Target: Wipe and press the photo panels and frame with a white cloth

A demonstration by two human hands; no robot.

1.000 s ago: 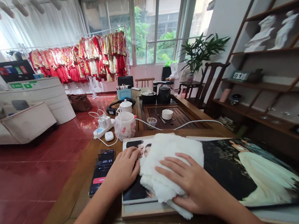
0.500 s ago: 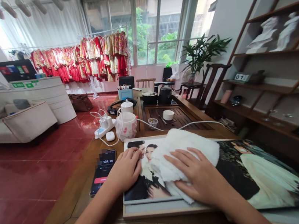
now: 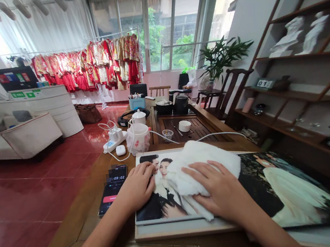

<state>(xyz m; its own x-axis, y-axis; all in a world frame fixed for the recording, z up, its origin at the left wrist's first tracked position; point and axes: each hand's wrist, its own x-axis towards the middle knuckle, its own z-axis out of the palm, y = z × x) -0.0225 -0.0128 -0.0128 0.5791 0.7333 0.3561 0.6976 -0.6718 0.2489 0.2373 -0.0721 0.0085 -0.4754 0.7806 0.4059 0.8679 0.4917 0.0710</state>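
Note:
A framed photo [image 3: 148, 211] of a couple lies on the wooden table before me, its pale frame edge facing me. My left hand [image 3: 141, 186] rests on the photo's left part, fingers lightly bent and holding nothing. Over the photo's right part lies a folded, fluffy white towel [image 3: 208, 150]. My right hand [image 3: 215, 188] presses on this towel with spread fingers, the thumb at its lower edge. To the right, a second, dark photo print [image 3: 296, 186] shows a pale gown; my right forearm crosses its near left part.
A phone [image 3: 113, 192] with a running timer lies left of my left hand. Behind the photo stand a plastic-wrapped container [image 3: 138, 139], a white lidded cup [image 3: 139, 117], a power strip [image 3: 115, 140] and a small white bowl [image 3: 185, 126]. A white cable [image 3: 221, 134] crosses the table.
The towel and my right hand have shifted only slightly over the photo. My left hand stays in place. The phone's timer has advanced by one second.

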